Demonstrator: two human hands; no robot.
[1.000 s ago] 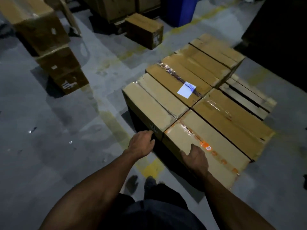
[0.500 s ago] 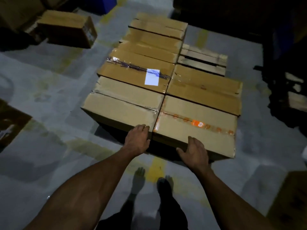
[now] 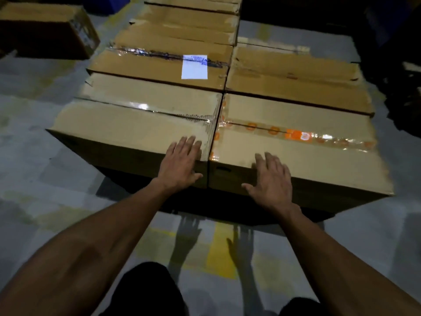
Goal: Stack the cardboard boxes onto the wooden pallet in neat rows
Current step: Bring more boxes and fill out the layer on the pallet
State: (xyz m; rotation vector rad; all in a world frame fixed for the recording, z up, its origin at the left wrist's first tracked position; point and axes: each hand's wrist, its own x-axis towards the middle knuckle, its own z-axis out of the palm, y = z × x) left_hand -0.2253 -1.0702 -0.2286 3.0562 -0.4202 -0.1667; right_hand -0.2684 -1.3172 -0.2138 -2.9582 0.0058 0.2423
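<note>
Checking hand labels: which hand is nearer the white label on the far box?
Left. The left hand lies flat on the near-left box, almost straight below the white label. The right hand rests on the orange-taped box, further right.

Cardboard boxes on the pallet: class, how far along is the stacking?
Done: two rows of boxes sit flush. In hand: the left hand and right hand press flat on the two nearest boxes. Left: one loose box on the floor.

— How many stacked boxes [image 3: 136, 124] lie beyond the fingertips [image 3: 190, 140]?
— Six: four ahead of the left hand [image 3: 180, 165], two ahead of the right hand [image 3: 271, 176]
— Others?
— One loose box [image 3: 45, 30] far left of the fingers, one white label [image 3: 194, 67]
</note>
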